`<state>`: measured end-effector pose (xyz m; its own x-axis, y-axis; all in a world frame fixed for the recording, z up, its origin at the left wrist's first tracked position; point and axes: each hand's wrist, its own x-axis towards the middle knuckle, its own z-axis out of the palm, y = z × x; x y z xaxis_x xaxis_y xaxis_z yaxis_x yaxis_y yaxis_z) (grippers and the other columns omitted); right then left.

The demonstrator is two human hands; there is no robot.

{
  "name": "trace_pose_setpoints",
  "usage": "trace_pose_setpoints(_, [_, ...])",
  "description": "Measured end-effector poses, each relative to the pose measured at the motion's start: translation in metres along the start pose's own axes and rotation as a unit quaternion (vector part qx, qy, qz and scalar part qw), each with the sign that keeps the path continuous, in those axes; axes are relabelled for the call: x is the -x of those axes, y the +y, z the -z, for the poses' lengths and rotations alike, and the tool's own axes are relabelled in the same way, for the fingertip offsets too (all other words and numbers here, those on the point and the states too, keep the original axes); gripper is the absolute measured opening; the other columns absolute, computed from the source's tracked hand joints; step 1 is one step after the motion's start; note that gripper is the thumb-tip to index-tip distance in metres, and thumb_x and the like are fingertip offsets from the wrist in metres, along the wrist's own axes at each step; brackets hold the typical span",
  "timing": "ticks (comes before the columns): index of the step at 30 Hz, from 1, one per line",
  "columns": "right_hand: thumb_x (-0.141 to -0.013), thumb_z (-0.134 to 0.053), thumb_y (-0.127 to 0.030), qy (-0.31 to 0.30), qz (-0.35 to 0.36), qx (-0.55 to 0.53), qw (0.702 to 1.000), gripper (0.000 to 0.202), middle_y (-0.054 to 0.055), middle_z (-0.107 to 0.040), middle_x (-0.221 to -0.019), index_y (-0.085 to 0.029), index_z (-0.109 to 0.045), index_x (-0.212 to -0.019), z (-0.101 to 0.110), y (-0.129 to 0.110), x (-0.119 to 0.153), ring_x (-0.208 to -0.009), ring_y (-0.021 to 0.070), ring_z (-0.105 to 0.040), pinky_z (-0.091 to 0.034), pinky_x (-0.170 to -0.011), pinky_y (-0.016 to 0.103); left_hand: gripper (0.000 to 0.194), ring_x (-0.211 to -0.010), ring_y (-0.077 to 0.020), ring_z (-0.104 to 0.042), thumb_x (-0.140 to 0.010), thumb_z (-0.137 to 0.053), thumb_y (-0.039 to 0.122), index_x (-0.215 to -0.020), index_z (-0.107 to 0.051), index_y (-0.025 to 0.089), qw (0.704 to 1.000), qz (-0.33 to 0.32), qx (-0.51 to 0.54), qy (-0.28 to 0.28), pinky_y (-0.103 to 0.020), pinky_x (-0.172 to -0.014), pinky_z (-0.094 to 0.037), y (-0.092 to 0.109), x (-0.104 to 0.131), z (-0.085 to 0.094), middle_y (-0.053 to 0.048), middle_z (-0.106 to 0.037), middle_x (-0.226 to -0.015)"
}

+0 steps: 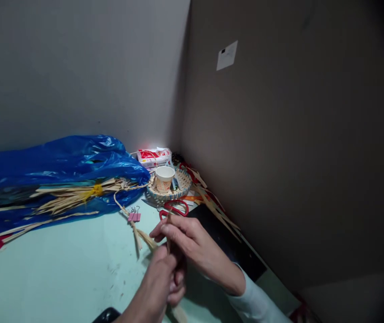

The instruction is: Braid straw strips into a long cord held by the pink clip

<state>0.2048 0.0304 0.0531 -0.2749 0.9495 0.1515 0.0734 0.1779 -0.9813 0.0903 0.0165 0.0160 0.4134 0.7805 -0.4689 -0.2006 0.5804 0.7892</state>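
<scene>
Both my hands are together over the pale green table [77, 264]. My left hand [165, 278] is closed around pale plant strips [177, 314], whose ends show below the fist. Just above it, my right hand [195, 244] pinches a thin strip [169, 240] that stands up from the left fist. A braided straw cord [124, 208] runs from the basket side past a pink binder clip [134, 217] toward my hands. Red-handled scissors [178, 207] lie just beyond my right hand, their blades not clearly seen.
A round woven basket [185, 181] holds a paper cup [165, 178], with a red and white packet [154, 157] behind. On the left, a blue plastic bag [77, 157] lies with a tied straw bundle [74, 196]. A black mat [225, 242] and loose strips border the right wall.
</scene>
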Motion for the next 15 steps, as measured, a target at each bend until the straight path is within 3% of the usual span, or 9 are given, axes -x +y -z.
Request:
trace_pose_setpoints(3, [-0.096,-0.054,-0.046,-0.014,-0.081,-0.192,0.978,0.035,0.005,-0.069,-0.076,-0.015,-0.069,-0.088,-0.013,0.009,-0.001,-0.072,0.016,-0.065,-0.049,-0.07,0.026,0.051,-0.031,-0.0027,-0.017,-0.07,-0.067,0.071,-0.079,-0.045,0.026,0.999,0.009,-0.052,0.002,-0.015,-0.031,-0.014,-0.009,0.005,-0.002,0.014,-0.036,-0.036])
trace_pose_setpoints(7, [-0.091,-0.061,-0.048,-0.021,-0.139,-0.293,0.946,0.036,0.002,-0.065,-0.066,-0.014,-0.067,-0.095,-0.014,0.019,-0.003,-0.047,0.0081,-0.051,-0.035,-0.043,0.017,0.066,-0.03,-0.0037,-0.012,-0.064,-0.07,0.076,-0.101,-0.043,0.028,0.998,0.026,-0.052,-0.003,-0.015,-0.031,-0.012,-0.015,0.016,0.005,0.017,-0.036,-0.034])
trace_pose_setpoints(12, [-0.088,-0.066,-0.043,-0.028,-0.128,-0.37,0.92,0.03,-0.007,-0.045,-0.05,-0.013,-0.065,-0.088,-0.023,0.022,-0.004,-0.04,0.0052,-0.034,-0.031,-0.043,0.018,0.06,-0.032,0.0003,-0.011,-0.062,-0.071,0.077,-0.076,-0.058,0.02,0.999,0.028,-0.003,-0.041,-0.015,-0.034,-0.01,-0.018,0.03,0.02,0.014,-0.035,-0.04])
trace_pose_setpoints(15, [-0.087,-0.068,-0.043,-0.02,-0.125,-0.411,0.903,0.03,-0.01,-0.038,-0.049,-0.015,-0.059,-0.082,-0.031,0.024,-0.003,-0.041,0.0031,-0.02,-0.022,-0.041,0.017,0.06,-0.034,-0.0007,-0.013,-0.061,-0.073,0.077,-0.073,-0.062,0.018,0.999,0.012,0.002,-0.036,-0.017,-0.034,-0.01,-0.023,0.035,0.028,0.013,-0.035,-0.041])
